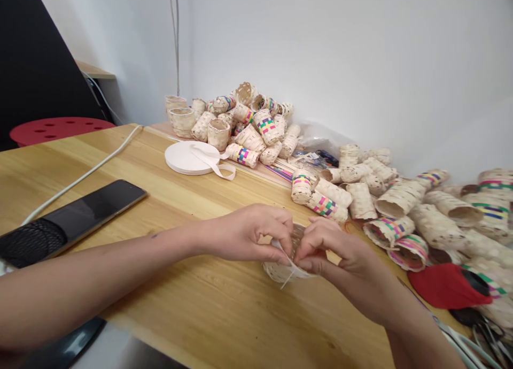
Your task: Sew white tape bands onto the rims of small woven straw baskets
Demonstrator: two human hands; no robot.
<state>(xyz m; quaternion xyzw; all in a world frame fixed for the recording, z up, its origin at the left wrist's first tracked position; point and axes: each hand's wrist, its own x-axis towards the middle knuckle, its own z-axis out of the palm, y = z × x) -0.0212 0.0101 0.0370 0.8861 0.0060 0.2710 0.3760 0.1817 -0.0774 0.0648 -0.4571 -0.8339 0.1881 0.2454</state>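
Observation:
A small woven basket (276,273) rests on the wooden table in front of me, its opening facing up. A strip of white ribbon (301,273) runs along its near rim, and a short pale thread end (285,281) sticks out over the side. My left hand (256,234) pinches the ribbon and rim between thumb and fingers. Just to its right, my right hand (340,254) is closed at the same rim, fingertips pressed together. Whether it also grips a needle is too small to see. The two hands hide much of the basket's far side.
A flat roll of white ribbon (188,159) lies behind my hands. Piled woven baskets (250,139) line the wall and continue down the right side. A phone (100,211) and white cable (84,176) are on the left. At right lie a red thread cone (444,286) and scissors (460,339).

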